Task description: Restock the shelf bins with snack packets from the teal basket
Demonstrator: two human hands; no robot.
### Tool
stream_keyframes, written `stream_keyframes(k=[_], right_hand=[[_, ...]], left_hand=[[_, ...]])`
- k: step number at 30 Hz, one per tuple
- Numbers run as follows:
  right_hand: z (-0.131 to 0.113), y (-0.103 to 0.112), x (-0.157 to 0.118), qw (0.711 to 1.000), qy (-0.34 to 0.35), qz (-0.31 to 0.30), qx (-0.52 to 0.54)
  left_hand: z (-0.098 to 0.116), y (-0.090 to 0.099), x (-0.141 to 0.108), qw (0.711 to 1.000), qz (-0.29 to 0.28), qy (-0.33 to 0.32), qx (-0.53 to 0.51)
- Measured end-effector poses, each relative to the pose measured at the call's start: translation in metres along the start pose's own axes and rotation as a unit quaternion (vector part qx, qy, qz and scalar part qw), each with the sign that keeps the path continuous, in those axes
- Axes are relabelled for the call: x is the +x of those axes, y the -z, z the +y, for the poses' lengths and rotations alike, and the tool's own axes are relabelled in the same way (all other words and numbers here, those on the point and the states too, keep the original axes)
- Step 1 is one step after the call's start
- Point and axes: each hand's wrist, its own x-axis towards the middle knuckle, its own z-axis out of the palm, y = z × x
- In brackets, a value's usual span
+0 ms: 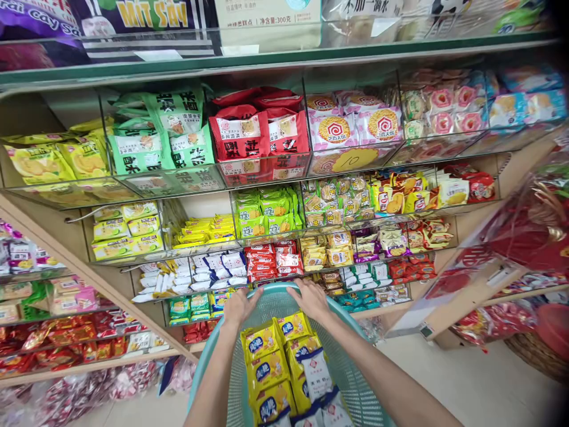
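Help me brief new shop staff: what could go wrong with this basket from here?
The left hand and right hand both hold the basket's far rim, so it might tip if its near side, out of view, lacks support. White packets lie over yellow packets and could slide if it tilts. The rim seems close to the shelves and might bump them.

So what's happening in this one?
A person has their left hand and right hand on the far rim of a teal plastic basket, the grip of each beside the other. In it lie yellow snack packets, with white packets partly over them. The basket is in front of wooden snack shelves stocked with colourful wrapped snacks; neither hand is on those.
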Motion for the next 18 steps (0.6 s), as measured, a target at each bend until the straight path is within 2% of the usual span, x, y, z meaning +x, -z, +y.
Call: stream_keyframes(k=[5,10,14,18], right_hand=[[0.001,0.01,-0.011,1.0,0.022,-0.02,0.01],[-0.008,0.016,-0.022,0.998,0.036,-0.047,0.029],[-0.019,0.011,-0.023,0.996,0.045,-0.047,0.056],[-0.029,-0.003,-0.021,0.996,0.048,-0.027,0.067]], left_hand=[[0.021,0.008,-0.017,0.998,0.015,0.023,0.058],[0.039,-0.002,-0.027,1.0,0.007,-0.028,0.004],[0.034,-0.01,-0.024,1.0,0.019,-0.021,0.012],[0.019,-0.007,-0.02,0.998,0.046,-0.027,0.041]])
